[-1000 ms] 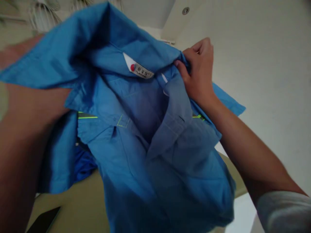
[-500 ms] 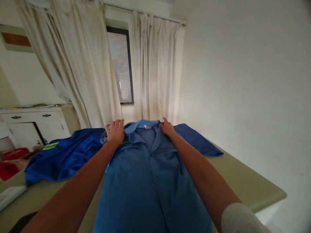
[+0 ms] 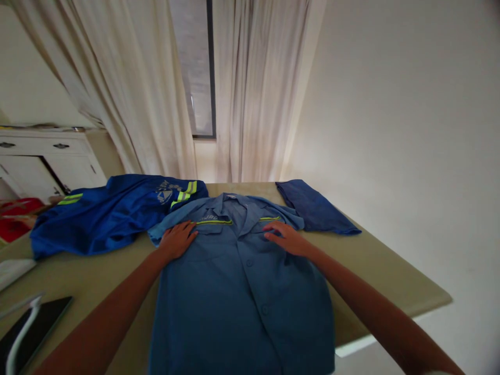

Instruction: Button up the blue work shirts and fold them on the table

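Watching remotely, I've got the blue shirt (image 3: 219,312) on the table (image 3: 383,281), covering part of its near edge, with tabletop to move over toward the right corner (image 3: 445,298). A darker garment (image 3: 113,216) sits table-left. Shirt's collar (image 3: 222,204) points at the table's far edge, long axis near-to-far. Left hand (image 3: 178,239) lies flat on it, right hand (image 3: 288,238) loosely spread, both unclenched.

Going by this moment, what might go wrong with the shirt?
The shirt's lower end seems to run past the table's near edge, so its weight might drag it if the left hand and right hand let go. The sleeve by the left hand lies close against the bright blue garment and could snag on it.
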Available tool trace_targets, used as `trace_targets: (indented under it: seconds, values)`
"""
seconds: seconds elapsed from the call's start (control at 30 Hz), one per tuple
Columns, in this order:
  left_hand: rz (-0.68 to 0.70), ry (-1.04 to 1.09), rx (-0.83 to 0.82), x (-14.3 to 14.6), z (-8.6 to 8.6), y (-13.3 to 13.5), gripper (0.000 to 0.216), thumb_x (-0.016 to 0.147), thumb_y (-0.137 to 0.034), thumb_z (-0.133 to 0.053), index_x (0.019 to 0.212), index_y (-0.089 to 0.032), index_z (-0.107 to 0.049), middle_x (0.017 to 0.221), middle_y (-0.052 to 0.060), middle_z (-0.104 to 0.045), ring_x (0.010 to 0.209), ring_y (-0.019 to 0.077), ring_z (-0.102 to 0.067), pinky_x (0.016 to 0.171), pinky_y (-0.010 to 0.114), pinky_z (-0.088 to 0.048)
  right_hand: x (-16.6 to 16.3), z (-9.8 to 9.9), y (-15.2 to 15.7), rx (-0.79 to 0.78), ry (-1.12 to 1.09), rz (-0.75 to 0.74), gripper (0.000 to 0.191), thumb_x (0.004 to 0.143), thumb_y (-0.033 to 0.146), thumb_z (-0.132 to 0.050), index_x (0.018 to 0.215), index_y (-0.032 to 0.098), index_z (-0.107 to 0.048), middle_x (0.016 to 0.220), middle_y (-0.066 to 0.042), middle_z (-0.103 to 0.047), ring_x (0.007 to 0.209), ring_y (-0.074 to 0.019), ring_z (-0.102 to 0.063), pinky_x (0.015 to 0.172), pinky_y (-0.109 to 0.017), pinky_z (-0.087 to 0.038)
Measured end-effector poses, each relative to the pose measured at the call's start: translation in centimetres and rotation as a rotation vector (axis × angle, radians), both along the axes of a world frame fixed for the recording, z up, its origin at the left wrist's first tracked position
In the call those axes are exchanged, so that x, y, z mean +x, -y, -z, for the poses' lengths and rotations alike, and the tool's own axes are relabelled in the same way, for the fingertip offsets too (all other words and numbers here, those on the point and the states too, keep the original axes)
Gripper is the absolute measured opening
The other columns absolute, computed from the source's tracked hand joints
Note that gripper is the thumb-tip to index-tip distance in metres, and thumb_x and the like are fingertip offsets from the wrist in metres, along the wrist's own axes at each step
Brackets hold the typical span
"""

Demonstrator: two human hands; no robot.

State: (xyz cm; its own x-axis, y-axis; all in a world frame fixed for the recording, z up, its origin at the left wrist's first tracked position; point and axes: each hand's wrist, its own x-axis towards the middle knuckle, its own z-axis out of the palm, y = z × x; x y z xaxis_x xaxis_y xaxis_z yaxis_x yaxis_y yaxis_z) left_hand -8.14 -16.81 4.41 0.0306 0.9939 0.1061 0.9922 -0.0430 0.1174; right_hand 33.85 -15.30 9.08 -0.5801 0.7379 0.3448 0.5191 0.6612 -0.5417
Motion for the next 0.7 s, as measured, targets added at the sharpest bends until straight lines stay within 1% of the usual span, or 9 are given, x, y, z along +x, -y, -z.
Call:
trace_targets:
  seconds: [0.07, 0.13, 0.2, 0.27, 0.37, 0.47, 0.57, 0.63, 0.7]
  values:
    - [0.024, -0.034, 0.044, 1.7, -1.4, 0.6, 0.055, 0.1, -0.032, -0.039, 0.149, -0.012, -0.052, 0.159, 0.021, -0.046, 0.143, 0.0377, -0.046, 0.114, 0.058, -0.039, 1.0, -1.1, 3.6, 0.01, 0.022, -0.037, 0.031, 0.101, 0.05, -0.06, 0.111, 0.022, -0.068, 0.11, -0.007, -0.07, 0.104, -0.0228, -0.066, 0.095, -0.039, -0.052]
    - [0.114, -0.01, 0.115, 4.7, -2.8, 2.6, 0.051, 0.098, -0.027, -0.042, 0.146, -0.013, -0.055, 0.153, 0.02, -0.052, 0.139, 0.0361, -0.05, 0.111, 0.055, -0.043, 1.8, -1.1, 7.9, 0.058, 0.043, -0.063, 0.036, 0.099, 0.056, -0.06, 0.107, 0.022, -0.067, 0.102, -0.007, -0.068, 0.097, -0.0221, -0.063, 0.09, -0.037, -0.051]
    - [0.269, 0.076, 0.144, 8.3, -3.8, 6.1, 0.044, 0.1, -0.031, -0.042, 0.137, -0.017, -0.061, 0.141, 0.015, -0.062, 0.13, 0.0314, -0.057, 0.109, 0.049, -0.046, 2.5, 0.2, 12.4, 0.14, 0.059, -0.106, 0.046, 0.096, 0.065, -0.06, 0.106, 0.02, -0.065, 0.097, -0.007, -0.067, 0.091, -0.0226, -0.061, 0.086, -0.038, -0.05]
    - [0.405, 0.17, 0.106, 11.7, -4.2, 10.6, 0.041, 0.104, -0.041, -0.041, 0.127, -0.02, -0.066, 0.13, 0.012, -0.068, 0.12, 0.0267, -0.062, 0.106, 0.044, -0.049, 3.2, 2.1, 16.5, 0.263, 0.085, -0.15, 0.059, 0.089, 0.073, -0.063, 0.112, 0.019, -0.064, 0.098, -0.009, -0.068, 0.091, -0.0246, -0.061, 0.086, -0.041, -0.05]
    - [0.458, 0.19, 0.085, 15.0, -2.8, 17.1, 0.045, 0.104, -0.053, -0.042, 0.133, -0.026, -0.064, 0.135, 0.008, -0.067, 0.123, 0.0266, -0.062, 0.111, 0.048, -0.044, 4.3, 5.0, 20.7, 0.433, 0.204, -0.174, 0.079, 0.084, 0.074, -0.068, 0.136, 0.016, -0.058, 0.115, -0.015, -0.071, 0.106, -0.0304, -0.063, 0.097, -0.048, -0.048]
    - [0.418, 0.132, 0.137, 15.6, 0.1, 20.7, 0.058, 0.102, -0.061, -0.044, 0.152, -0.032, -0.05, 0.157, 0.007, -0.053, 0.142, 0.0317, -0.048, 0.12, 0.059, -0.029, 5.8, 6.8, 22.4, 0.503, 0.327, -0.107, 0.076, 0.094, 0.056, -0.064, 0.155, 0.016, -0.044, 0.137, -0.018, -0.065, 0.126, -0.0314, -0.059, 0.109, -0.049, -0.043]
    - [0.414, 0.093, 0.141, 14.7, 2.1, 21.3, 0.061, 0.103, -0.06, -0.042, 0.158, -0.036, -0.04, 0.165, 0.004, -0.043, 0.149, 0.0313, -0.041, 0.122, 0.059, -0.027, 7.0, 7.3, 22.6, 0.529, 0.27, -0.033, 0.062, 0.1, 0.036, -0.054, 0.158, 0.017, -0.042, 0.143, -0.016, -0.062, 0.13, -0.0289, -0.058, 0.11, -0.047, -0.044]
    - [0.406, 0.096, 0.164, 14.4, 2.3, 21.4, 0.059, 0.104, -0.057, -0.042, 0.158, -0.035, -0.04, 0.164, 0.004, -0.044, 0.148, 0.03, -0.042, 0.122, 0.057, -0.029, 6.9, 7.0, 22.7, 0.512, 0.154, -0.014, 0.053, 0.101, 0.028, -0.047, 0.154, 0.019, -0.047, 0.138, -0.015, -0.065, 0.123, -0.0277, -0.061, 0.103, -0.046, -0.05]
    - [0.407, 0.136, 0.222, 15.0, 1.7, 21.9, 0.064, 0.101, -0.058, -0.048, 0.158, -0.031, -0.041, 0.162, 0.007, -0.046, 0.146, 0.0301, -0.044, 0.121, 0.055, -0.034, 5.8, 6.3, 22.8, 0.468, 0.076, 0.041, 0.048, 0.101, 0.021, -0.044, 0.148, 0.022, -0.053, 0.126, -0.013, -0.071, 0.109, -0.0269, -0.065, 0.093, -0.044, -0.053]
